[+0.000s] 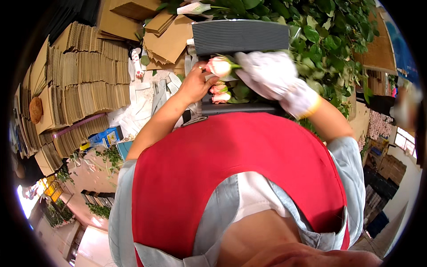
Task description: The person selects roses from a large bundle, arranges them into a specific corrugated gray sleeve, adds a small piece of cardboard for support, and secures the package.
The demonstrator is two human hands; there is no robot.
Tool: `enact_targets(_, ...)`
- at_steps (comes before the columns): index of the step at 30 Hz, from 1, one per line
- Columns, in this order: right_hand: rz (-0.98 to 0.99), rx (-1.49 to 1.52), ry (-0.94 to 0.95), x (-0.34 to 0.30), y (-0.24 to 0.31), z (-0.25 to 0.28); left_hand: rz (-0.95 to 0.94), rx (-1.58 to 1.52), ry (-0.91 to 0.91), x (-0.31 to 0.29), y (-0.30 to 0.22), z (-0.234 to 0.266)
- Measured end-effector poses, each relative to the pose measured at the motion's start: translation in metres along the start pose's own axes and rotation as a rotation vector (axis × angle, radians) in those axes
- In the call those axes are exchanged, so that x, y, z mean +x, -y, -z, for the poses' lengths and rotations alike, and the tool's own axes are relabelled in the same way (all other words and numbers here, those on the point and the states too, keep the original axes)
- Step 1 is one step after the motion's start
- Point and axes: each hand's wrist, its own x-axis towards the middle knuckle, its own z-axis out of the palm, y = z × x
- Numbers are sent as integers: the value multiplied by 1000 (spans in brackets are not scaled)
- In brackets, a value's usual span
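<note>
A pale pink rose [219, 66] lies sideways between my hands, its bloom toward the left. The bare fingers of my left hand [194, 85] curl around the bloom's left edge, the thumb just below it; some fingertips are hidden. My right hand [269, 75], in a white glove and smeared by motion, closes on the rose's green stem right behind the bloom. More pink roses [220, 94] lie just below, with green leaves beside them. Around them is a dark grey holder, with a ridged grey panel [240, 37] along its far side.
Leafy green stems [327, 42] crowd the far right. Stacked cardboard sheets [86, 66] fill the left, with loose cardboard pieces [168, 42] at the back. White strips [162, 93] and a blue-and-yellow box [109, 136] lie left of my left arm. A rose in white netting [194, 8] lies at the far edge.
</note>
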Motion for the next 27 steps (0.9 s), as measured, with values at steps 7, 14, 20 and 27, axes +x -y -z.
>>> enact_targets(7,15,-240,17,-14,-5,-70,-417,718,-240,6,-31,11)
enact_targets(14,-45,-289,209,-8,10,-59,-272,226,-41,10,-8,5)
enact_targets(20,-290,150,230,-3,23,49,542,603,98,-101,-41,103)
enact_targets(27,-125,360,213,0,40,60,400,38,134,-29,-71,60)
